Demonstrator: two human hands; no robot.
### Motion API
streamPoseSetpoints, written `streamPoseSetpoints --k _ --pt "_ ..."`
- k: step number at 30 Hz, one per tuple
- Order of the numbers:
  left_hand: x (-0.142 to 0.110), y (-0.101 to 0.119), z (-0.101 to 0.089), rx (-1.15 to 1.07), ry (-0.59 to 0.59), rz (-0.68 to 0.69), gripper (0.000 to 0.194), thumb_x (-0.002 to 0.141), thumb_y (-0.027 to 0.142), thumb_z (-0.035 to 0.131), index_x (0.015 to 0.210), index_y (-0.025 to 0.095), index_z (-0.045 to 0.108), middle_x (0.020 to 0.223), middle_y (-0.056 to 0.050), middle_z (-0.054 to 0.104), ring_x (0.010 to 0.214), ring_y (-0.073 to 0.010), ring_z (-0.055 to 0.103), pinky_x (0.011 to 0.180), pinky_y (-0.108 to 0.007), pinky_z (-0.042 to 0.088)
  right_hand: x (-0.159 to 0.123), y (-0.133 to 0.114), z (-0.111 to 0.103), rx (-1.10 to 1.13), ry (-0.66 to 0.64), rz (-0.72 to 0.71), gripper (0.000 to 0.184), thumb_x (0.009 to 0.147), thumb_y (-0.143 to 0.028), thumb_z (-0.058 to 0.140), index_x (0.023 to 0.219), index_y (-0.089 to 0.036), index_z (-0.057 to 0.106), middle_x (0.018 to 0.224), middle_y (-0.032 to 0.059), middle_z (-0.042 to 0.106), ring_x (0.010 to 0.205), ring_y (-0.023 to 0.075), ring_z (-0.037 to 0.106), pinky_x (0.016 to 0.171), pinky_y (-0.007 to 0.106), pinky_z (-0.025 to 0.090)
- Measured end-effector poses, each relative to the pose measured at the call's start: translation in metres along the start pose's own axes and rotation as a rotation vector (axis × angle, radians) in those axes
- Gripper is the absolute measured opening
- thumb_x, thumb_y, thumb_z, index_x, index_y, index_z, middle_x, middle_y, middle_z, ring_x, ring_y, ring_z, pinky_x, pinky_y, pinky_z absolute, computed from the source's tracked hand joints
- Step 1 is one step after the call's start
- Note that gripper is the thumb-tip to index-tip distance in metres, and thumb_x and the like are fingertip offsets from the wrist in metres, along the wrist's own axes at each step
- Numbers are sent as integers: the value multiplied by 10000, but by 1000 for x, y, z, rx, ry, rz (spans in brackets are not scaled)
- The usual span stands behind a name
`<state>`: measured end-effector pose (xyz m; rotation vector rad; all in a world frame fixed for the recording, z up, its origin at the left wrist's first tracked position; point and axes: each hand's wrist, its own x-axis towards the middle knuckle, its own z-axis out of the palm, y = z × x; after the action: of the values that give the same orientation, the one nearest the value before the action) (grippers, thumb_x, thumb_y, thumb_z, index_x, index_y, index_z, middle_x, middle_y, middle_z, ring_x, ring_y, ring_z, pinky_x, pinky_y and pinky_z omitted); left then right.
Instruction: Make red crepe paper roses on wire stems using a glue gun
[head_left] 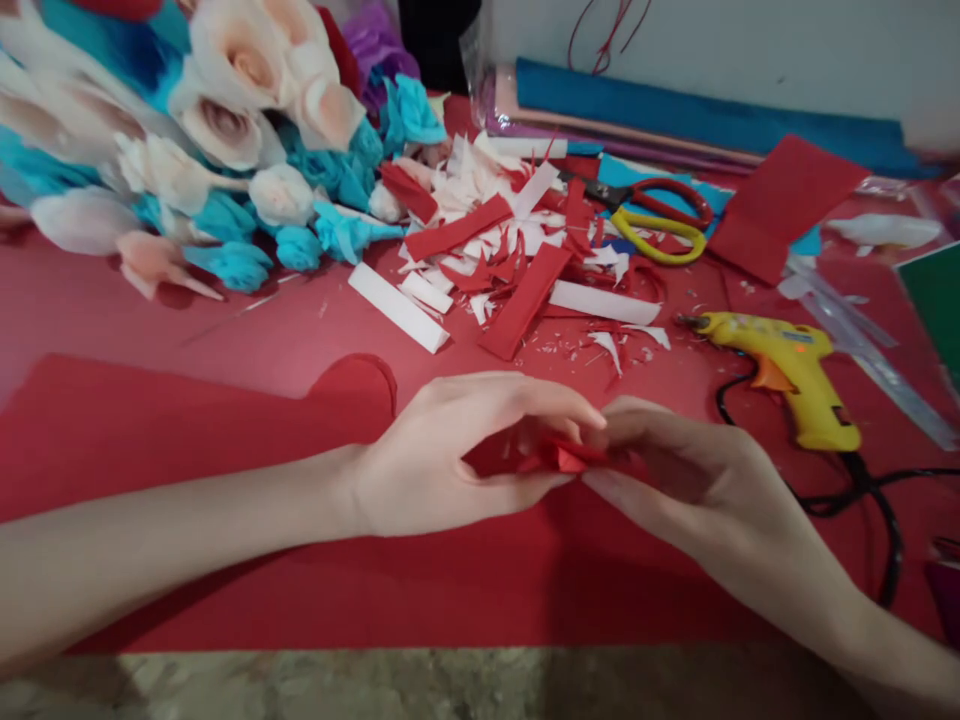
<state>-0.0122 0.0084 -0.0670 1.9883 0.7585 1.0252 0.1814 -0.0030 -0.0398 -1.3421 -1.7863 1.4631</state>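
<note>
A person holds a small red piece (571,458) in front of them, low over a red table (465,590). The left hand (442,460) pinches it from one side, with the thumb below and the first finger curled over the top. The right hand (697,470) pinches it from the other side, and the tips of the two hands come very close together. The fingers hide most of the red piece, so its whole shape is hard to tell.

Behind the left wrist lies a flat red sheet (187,400) with a round end. Past the hands is a messy pile of red and white scraps (529,300). Scissors (664,250) with one red and one yellow handle lie at the pile's right side. Near the right hand, a yellow glue gun (806,355) lies on its side, with a black cord (874,490) coming from its handle. A big bunch of pale and blue flowers (247,60) fills the far left corner. A long blue roll (697,110) lies at the back.
</note>
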Motion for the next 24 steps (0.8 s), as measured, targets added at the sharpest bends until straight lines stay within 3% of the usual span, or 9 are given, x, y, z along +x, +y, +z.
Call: streamPoseSetpoints --k 6,10,17,24 --pt "0 18 8 -269 112 -200 354 682 126 681 997 176 527 801 -27 662 668 -114 631 547 -171 515 -6 -6 0 179 1 48 109 768 -278 621 802 -174 613 804 12 614 762 132 586 688 232 484" --pt "-1 24 11 -366 122 -309 400 643 141 729 1000 202 559 805 -21 634 672 -110 610 556 -169 517 -10 -10 0 295 -13 22 89 768 -262 620 769 -175 601 763 -3 582 724 110 558 660 210 467" --pt "-3 32 7 -306 52 -359 227 679 143 697 888 230 704 838 -39 599 737 -128 592 631 -213 530 -16 -14 1 448 -93 31 81 758 -229 631 733 -162 594 702 -26 562 660 68 498 603 164 406" --pt "-1 42 7 -246 79 -321 248 659 154 721 877 275 720 796 -38 598 731 -136 609 675 -249 551 -18 -15 3 506 -124 81 74 765 -206 612 715 -156 594 642 -41 518 589 53 443 543 160 360"
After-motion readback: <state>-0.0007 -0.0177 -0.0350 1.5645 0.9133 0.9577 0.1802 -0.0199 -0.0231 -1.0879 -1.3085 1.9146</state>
